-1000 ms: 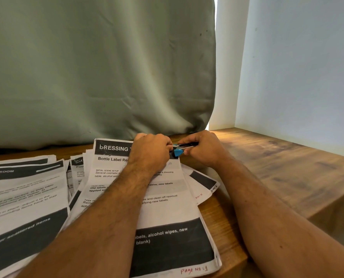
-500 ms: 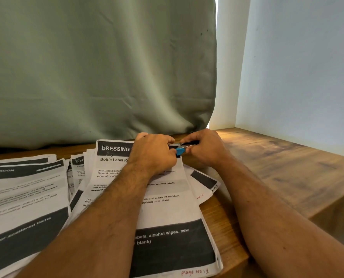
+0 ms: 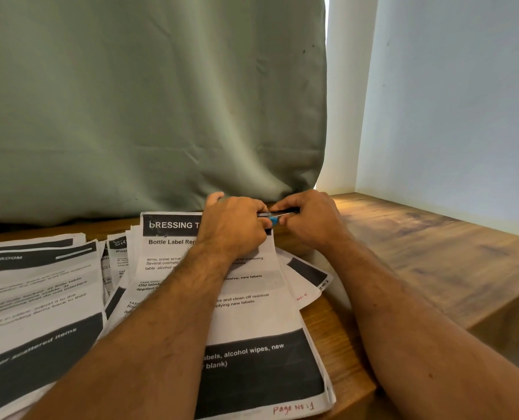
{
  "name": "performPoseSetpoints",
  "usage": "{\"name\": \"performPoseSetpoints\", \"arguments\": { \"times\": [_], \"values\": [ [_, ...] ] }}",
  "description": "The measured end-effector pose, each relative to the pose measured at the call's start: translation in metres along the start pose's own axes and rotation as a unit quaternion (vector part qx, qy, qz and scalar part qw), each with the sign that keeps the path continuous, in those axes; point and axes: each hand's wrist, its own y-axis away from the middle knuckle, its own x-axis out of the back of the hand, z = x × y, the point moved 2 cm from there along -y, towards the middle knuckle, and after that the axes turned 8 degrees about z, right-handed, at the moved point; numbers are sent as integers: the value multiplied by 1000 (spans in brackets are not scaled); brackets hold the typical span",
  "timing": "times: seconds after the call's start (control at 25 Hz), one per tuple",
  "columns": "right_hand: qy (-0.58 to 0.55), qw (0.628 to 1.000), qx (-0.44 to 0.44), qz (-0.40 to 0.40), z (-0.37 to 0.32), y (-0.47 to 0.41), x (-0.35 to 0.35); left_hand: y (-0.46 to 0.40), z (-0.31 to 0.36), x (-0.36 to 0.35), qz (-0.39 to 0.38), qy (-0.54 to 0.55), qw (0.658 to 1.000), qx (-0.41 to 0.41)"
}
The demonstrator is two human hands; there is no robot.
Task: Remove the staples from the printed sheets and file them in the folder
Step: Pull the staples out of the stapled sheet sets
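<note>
A stapled set of printed sheets [image 3: 252,316], headed "DRESSING" and marked "Page No: 1", lies on the wooden table [image 3: 418,253] in front of me. My left hand [image 3: 234,225] presses down on its top right corner with curled fingers. My right hand [image 3: 309,216] grips a small black and blue staple remover [image 3: 273,219] right at that corner, touching my left hand's fingertips. The staple itself is hidden by my fingers. No folder is in view.
More printed sheets [image 3: 34,298] are spread in overlapping piles to the left, and a few pages [image 3: 309,277] stick out under the top set on the right. A green curtain [image 3: 149,101] hangs behind the table. A pale wall [image 3: 452,101] borders the right side.
Both hands and the staple remover have shifted slightly away from me along the sheet's top corner. The grip looks the same.
</note>
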Motion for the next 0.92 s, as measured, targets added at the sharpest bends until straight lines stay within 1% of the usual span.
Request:
{"name": "performPoseSetpoints", "arguments": {
  "times": [0.12, 0.2, 0.32, 0.44, 0.52, 0.56, 0.64, 0.76, 0.92],
  "values": [
    [-27, 1000, -8, 0, 2, 1, -1, 0, 2, 3, 24, 12, 1000, 9],
    [-61, 998, -13, -18, 4, 2, -1, 0, 1, 3, 7, 28, 999, 15],
    [-79, 996, -26, -32, 11, 2, -1, 1, 0, 0, -20, 56, 998, 18],
    [-128, 988, -72, -50, 17, -2, 2, 0, -3, -1, -19, 132, 990, 41],
    [-168, 977, -107, -78, 21, -3, 4, 1, -8, -5, -22, 190, 979, 64],
    [-182, 971, -125, -94, 22, -2, 6, 1, -10, -8, -29, 208, 975, 72],
    [-201, 958, -161, -123, 24, 0, 6, 2, -13, -13, -51, 207, 973, 88],
    [-186, 956, -178, -138, 24, 1, 6, 4, -12, -15, -60, 184, 976, 101],
    [-158, 968, -169, -101, 27, -2, 4, 4, -8, -10, -46, 199, 973, 113]
  ]
}}
